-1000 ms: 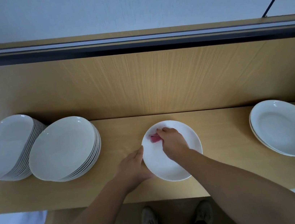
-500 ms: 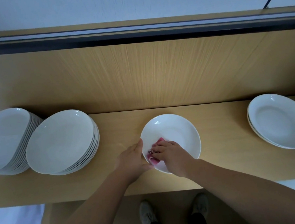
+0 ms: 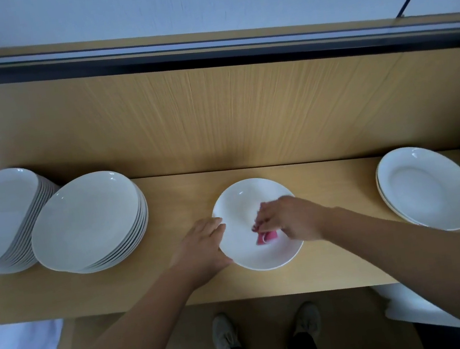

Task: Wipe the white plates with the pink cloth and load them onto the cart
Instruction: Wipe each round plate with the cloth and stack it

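Note:
A single white plate point(image 3: 241, 202) lies flat on the wooden shelf point(image 3: 339, 265) in front of me. My left hand point(image 3: 203, 247) grips its left rim, thumb on top of the edge. My right hand point(image 3: 291, 219) is over the plate's right half and pinches a small pink cloth point(image 3: 267, 237) that touches the plate's surface. Most of the cloth is hidden under my fingers.
Two tall stacks of white plates stand at the left, one leaning stack point(image 3: 1, 218) at the edge and one point(image 3: 88, 224) beside it. A short stack of plates point(image 3: 428, 187) sits at the right end. A wooden back panel point(image 3: 215, 117) rises behind the shelf. My feet show below.
My right hand has swept the pink cloth from the plate's far side, round its near left edge, to the lower right part. My left hand stays on the rim.

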Action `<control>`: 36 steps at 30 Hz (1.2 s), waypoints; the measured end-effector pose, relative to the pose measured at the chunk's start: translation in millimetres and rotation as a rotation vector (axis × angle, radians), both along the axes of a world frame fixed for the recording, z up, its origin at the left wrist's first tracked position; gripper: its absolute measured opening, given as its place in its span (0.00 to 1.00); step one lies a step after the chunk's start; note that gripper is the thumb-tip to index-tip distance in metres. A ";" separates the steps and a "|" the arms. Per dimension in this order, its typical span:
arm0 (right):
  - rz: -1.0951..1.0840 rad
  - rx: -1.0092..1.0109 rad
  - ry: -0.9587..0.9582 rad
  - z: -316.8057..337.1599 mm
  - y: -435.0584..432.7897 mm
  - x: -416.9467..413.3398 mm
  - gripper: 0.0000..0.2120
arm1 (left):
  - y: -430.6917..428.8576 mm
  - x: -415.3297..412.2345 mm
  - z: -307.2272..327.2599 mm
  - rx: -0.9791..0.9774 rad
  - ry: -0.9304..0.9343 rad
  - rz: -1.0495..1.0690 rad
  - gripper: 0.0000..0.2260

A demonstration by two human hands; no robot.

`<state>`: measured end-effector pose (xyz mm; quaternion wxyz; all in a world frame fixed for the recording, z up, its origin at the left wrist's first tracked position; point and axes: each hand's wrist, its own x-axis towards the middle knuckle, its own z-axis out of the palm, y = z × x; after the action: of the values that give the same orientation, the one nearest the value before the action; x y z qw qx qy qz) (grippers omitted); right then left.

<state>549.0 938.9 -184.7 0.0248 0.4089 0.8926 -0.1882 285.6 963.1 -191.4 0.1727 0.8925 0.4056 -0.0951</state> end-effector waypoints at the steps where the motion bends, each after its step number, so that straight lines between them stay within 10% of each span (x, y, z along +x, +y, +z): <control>1: 0.039 0.077 -0.027 2.1 11.0 -2.9 0.23 | -0.9 0.3 0.3 0.012 -0.004 -0.055 0.31; 14: 0.074 0.251 -0.246 -20.5 51.0 -22.9 0.21 | 8.9 7.2 -12.2 -0.024 0.106 -0.282 0.20; 26: -0.461 -0.053 -0.550 -13.5 -14.1 -15.0 0.23 | 6.4 8.9 -0.2 -0.010 0.179 -0.300 0.21; 36: -0.391 -0.215 -0.444 18.8 -69.0 -59.8 0.18 | 8.4 10.6 -3.6 0.013 0.258 -0.357 0.19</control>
<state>489.2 869.9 -165.9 0.2257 0.5989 0.7448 -0.1890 296.1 971.5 -195.0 0.0940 0.9317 0.2607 -0.2348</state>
